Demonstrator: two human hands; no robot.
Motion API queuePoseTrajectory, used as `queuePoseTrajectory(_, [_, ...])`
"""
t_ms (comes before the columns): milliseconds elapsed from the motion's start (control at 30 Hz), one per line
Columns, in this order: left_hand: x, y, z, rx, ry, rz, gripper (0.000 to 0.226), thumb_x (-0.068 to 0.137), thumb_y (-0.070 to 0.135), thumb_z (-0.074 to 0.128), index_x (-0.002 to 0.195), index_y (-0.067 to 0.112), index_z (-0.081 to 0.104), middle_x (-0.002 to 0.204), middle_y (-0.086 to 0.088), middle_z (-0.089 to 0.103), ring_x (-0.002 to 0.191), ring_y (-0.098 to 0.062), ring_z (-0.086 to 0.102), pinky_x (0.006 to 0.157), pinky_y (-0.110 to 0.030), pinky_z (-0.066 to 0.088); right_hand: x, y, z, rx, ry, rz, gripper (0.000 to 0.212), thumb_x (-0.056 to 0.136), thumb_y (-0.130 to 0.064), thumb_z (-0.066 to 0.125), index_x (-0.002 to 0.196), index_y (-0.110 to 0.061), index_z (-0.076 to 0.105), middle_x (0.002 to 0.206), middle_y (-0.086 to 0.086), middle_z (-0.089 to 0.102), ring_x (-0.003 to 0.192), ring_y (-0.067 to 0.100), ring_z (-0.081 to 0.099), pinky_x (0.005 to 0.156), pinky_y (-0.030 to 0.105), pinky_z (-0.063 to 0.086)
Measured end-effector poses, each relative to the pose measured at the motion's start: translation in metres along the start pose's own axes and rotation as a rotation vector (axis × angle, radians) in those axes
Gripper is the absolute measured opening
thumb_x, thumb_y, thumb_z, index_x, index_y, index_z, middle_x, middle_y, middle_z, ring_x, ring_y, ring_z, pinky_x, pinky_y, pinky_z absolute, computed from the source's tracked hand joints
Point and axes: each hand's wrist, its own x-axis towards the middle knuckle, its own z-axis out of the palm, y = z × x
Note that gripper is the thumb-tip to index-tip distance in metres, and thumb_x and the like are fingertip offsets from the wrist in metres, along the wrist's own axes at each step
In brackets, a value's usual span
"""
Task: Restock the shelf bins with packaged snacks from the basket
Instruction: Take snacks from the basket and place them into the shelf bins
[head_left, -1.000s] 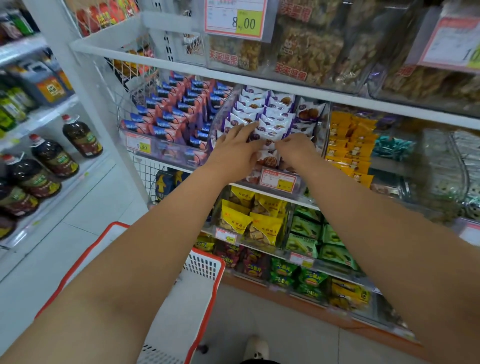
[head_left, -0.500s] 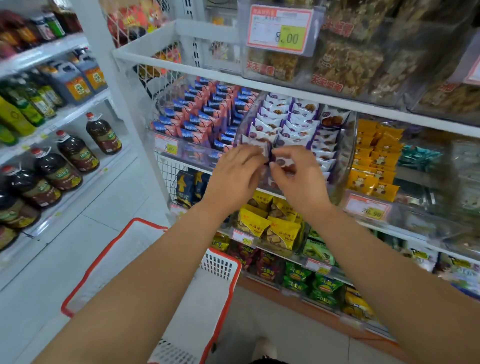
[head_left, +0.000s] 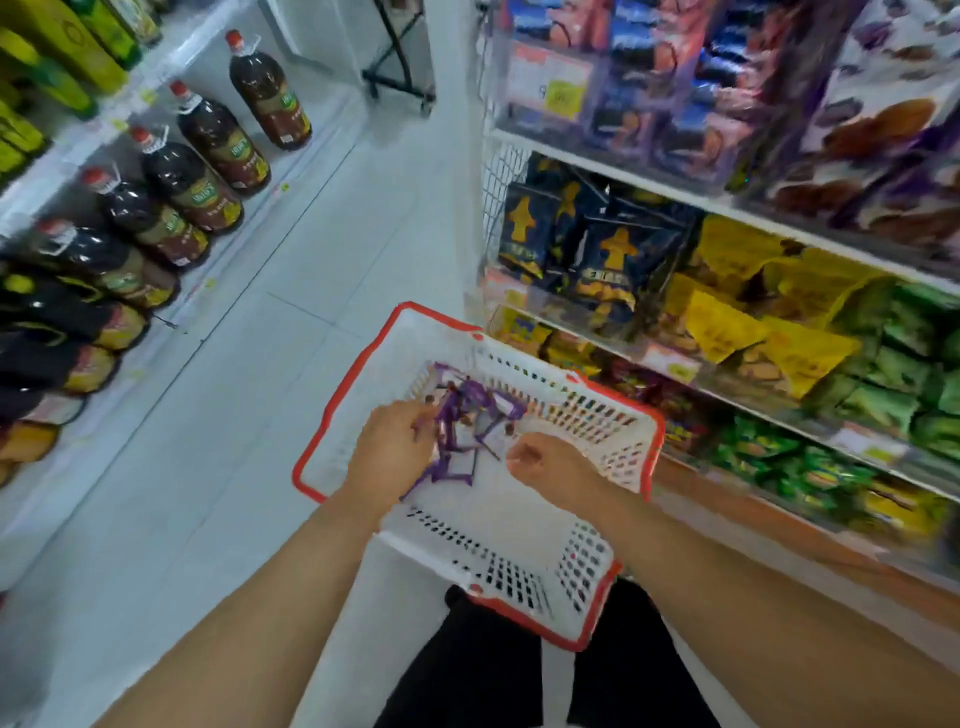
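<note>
The white basket with a red rim (head_left: 358, 364) sits low in front of me, beside the shelf. Several purple-and-white snack packets (head_left: 470, 415) lie in a loose pile at its far end. My left hand (head_left: 392, 449) reaches into the pile and grips some of the packets. My right hand (head_left: 550, 467) is just right of the pile with its fingers curled; motion blur hides whether it holds a packet. The shelf bin of matching purple packets (head_left: 883, 130) is at the upper right, blurred.
A bin of blue-and-red packs (head_left: 649, 78) stands left of the purple bin. Dark blue (head_left: 597, 249), yellow (head_left: 753, 322) and green bags (head_left: 893, 364) fill the lower shelves. Large oil bottles (head_left: 208, 156) line the left shelf across a white tiled aisle (head_left: 311, 234).
Both hands have left the purple packet bin on the shelf and dropped into the basket. The view has swung down from the shelf towards the floor.
</note>
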Motion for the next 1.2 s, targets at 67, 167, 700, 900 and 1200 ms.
queuePoseTrajectory(67, [0.002,-0.027,0.003,0.010,-0.092,-0.036,0.024,0.094,0.014,0.056,0.111,0.017,0.073,0.109,-0.006,0.070,0.095,-0.021,0.065,0.084,-0.029,0.050,0.031,0.014,0.026,-0.034,-0.087,0.127,0.027,0.095,-0.032,0.060,0.118,-0.019,0.056,0.110,0.002,0.054,0.086,0.017,0.055,0.080,0.032,0.046])
queuePoseTrajectory(167, [0.007,-0.055,0.008,-0.011,-0.158,-0.040,0.024,0.097,0.017,0.053,0.110,0.018,0.073,0.107,-0.003,0.071,0.092,-0.017,0.064,0.084,-0.030,0.051,0.075,0.037,0.056,-0.256,-0.196,0.184,0.063,0.092,-0.038,0.064,0.145,-0.021,0.034,0.147,0.012,0.028,0.118,0.031,0.053,0.096,0.038,0.046])
queuePoseTrajectory(700, [0.046,-0.099,0.013,-0.191,-0.206,-0.117,0.020,0.099,0.017,0.052,0.110,0.023,0.067,0.117,0.010,0.063,0.108,-0.003,0.054,0.080,-0.007,0.035,0.184,0.082,0.093,-0.688,-0.107,0.060,0.059,0.092,0.000,0.046,0.147,-0.018,0.033,0.156,0.010,0.016,0.129,0.040,0.039,0.105,0.043,0.038])
queuePoseTrajectory(900, [0.050,-0.079,0.013,-0.239,-0.208,-0.098,0.022,0.100,0.017,0.050,0.114,0.023,0.066,0.113,0.014,0.060,0.108,-0.002,0.054,0.076,-0.002,0.037,0.154,0.062,0.087,0.375,0.009,0.329,0.054,0.083,-0.001,0.070,0.129,-0.013,0.044,0.115,0.010,0.051,0.087,0.024,0.057,0.070,0.032,0.048])
queuePoseTrajectory(1200, [0.045,0.041,-0.007,-0.349,-0.439,0.034,0.033,0.100,0.041,0.048,0.130,0.028,0.056,0.120,0.013,0.058,0.112,-0.007,0.055,0.095,-0.024,0.044,0.003,-0.015,-0.019,1.020,-0.013,0.010,0.012,0.091,0.000,0.059,0.099,-0.009,0.057,0.069,0.003,0.065,0.055,0.013,0.058,0.044,0.021,0.034])
